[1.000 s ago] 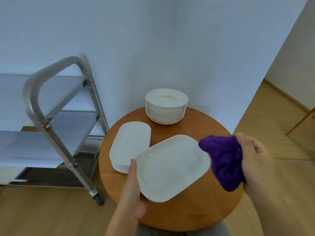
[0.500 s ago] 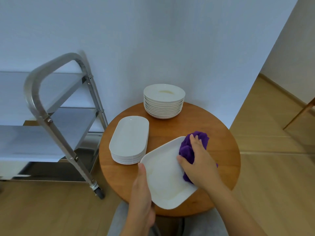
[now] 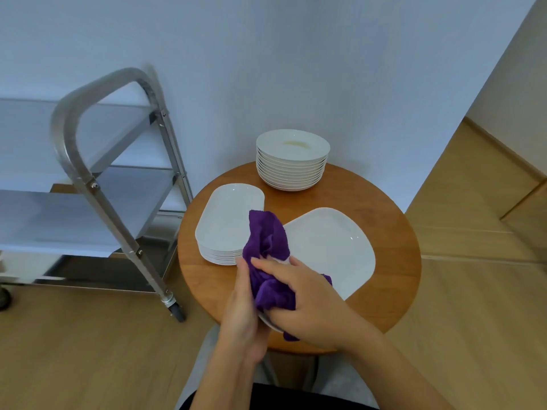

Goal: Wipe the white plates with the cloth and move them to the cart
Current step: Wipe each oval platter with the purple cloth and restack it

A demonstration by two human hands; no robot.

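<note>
The purple cloth (image 3: 268, 258) hides the near-left corner of the white plate (image 3: 331, 250), so we see little of our left hand (image 3: 241, 318) gripping that edge. Our right hand (image 3: 302, 303) clutches the cloth against the plate. Beyond the grip: a stack of oblong plates (image 3: 229, 223), round plates (image 3: 291, 159), the table (image 3: 393, 232); the cart (image 3: 88, 161) stands left.

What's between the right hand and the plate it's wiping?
The purple cloth lies bunched between the right hand and the plate, as the head view shows.
</note>
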